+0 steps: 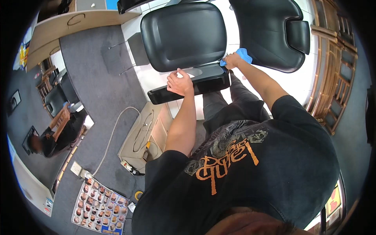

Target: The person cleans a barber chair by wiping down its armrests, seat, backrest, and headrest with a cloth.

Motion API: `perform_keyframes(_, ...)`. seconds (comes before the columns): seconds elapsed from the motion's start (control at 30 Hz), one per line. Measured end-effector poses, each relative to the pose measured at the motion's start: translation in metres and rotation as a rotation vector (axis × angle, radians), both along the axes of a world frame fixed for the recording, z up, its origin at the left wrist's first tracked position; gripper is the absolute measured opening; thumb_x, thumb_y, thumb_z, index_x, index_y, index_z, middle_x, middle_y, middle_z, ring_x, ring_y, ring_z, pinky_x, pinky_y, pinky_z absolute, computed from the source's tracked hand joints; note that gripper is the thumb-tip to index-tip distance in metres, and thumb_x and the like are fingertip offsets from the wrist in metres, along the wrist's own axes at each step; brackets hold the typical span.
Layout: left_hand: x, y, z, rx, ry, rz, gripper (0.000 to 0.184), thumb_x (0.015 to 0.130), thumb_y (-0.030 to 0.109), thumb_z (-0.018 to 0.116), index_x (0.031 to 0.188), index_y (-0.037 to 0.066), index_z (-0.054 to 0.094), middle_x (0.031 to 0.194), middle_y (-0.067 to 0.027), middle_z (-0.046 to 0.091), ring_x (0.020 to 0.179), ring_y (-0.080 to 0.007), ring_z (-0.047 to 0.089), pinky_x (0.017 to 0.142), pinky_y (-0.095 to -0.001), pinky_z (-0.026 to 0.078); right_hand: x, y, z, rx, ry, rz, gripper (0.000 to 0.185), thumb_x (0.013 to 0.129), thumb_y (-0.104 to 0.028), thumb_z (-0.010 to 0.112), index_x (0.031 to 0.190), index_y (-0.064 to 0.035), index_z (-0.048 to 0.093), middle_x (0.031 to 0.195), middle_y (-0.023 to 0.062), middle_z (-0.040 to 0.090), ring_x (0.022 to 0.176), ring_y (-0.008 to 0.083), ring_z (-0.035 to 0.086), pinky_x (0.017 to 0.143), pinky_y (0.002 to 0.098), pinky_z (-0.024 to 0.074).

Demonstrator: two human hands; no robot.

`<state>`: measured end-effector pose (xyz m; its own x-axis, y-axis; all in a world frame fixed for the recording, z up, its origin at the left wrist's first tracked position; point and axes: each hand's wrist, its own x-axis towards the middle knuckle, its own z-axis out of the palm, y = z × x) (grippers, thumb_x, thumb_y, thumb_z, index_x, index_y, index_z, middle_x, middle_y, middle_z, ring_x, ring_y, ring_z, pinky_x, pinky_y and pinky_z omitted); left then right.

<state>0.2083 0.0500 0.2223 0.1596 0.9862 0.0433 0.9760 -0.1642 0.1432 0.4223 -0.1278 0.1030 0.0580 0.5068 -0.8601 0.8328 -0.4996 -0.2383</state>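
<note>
A black barber chair with a padded seat (184,35) stands in front of me. Its near armrest (209,80), glossy black on the side, runs across just ahead of my legs. My left hand (180,83) is over the left half of this armrest, fingers loosely bent and apart, with nothing in them. At the armrest's right end, by the backrest (268,33), my right hand (234,61) is closed around a blue cloth (244,55). Part of the cloth sticks out on both sides of that hand, the longer piece toward the backrest.
A wooden cabinet (135,133) with a white cable stands left of my legs. A poster of hairstyles (100,205) hangs on the grey wall near a socket (76,168). The mirror (43,105) at left reflects a person and chair. Bamboo furniture (333,70) stands at right.
</note>
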Motion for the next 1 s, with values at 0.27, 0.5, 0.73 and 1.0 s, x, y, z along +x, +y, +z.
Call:
perform_keyframes(0.27, 0.002, -0.001, 0.003, -0.041, 0.071, -0.016, 0.034, 0.096, 0.044, 0.061, 0.093, 0.012, 0.072, 0.099, -0.0034, 0.072, 0.100, -0.0254, 0.065, 0.097, -0.0432, 0.038, 0.020, -0.009, -0.007, 0.039, 0.109, -0.344, 0.065, 0.090, -0.035, 0.057, 0.153, -0.0213, 0.054, 0.144, 0.0147, 0.064, 0.135, 0.0341, 0.059, 0.113, 0.0536, 0.0425)
perform_keyframes(0.5, -0.004, -0.001, -0.002, -0.034, 0.093, -0.053, 0.033, 0.096, 0.044, 0.061, 0.094, 0.012, 0.072, 0.098, -0.0020, 0.073, 0.098, -0.0252, 0.067, 0.097, -0.0435, 0.039, 0.037, 0.005, 0.015, 0.235, -0.307, -1.531, 0.051, 0.094, -0.036, 0.061, 0.137, -0.0084, 0.057, 0.121, 0.0288, 0.070, 0.115, 0.0482, 0.067, 0.100, 0.0540, 0.0529)
perform_keyframes(0.73, -0.001, -0.002, -0.003, -0.048, 0.092, -0.062, 0.033, 0.097, 0.043, 0.061, 0.093, 0.012, 0.071, 0.094, -0.0010, 0.073, 0.097, -0.0246, 0.067, 0.095, -0.0431, 0.039, 0.007, 0.007, -0.017, -0.025, -0.211, -1.290, 0.043, 0.091, -0.026, 0.067, 0.129, -0.0054, 0.069, 0.133, 0.0201, 0.068, 0.126, 0.0369, 0.065, 0.106, 0.0459, 0.0532)
perform_keyframes(1.0, -0.002, -0.001, -0.001, -0.066, 0.108, -0.081, 0.035, 0.096, 0.040, 0.059, 0.087, 0.009, 0.071, 0.090, -0.0048, 0.072, 0.090, -0.0279, 0.066, 0.091, -0.0436, 0.040, 0.012, 0.000, -0.148, -0.447, 0.721, -1.420, 0.017, 0.090, -0.010, 0.064, 0.089, 0.0002, 0.078, 0.086, 0.0214, 0.076, 0.071, 0.0357, 0.075, 0.064, 0.0538, 0.0585)
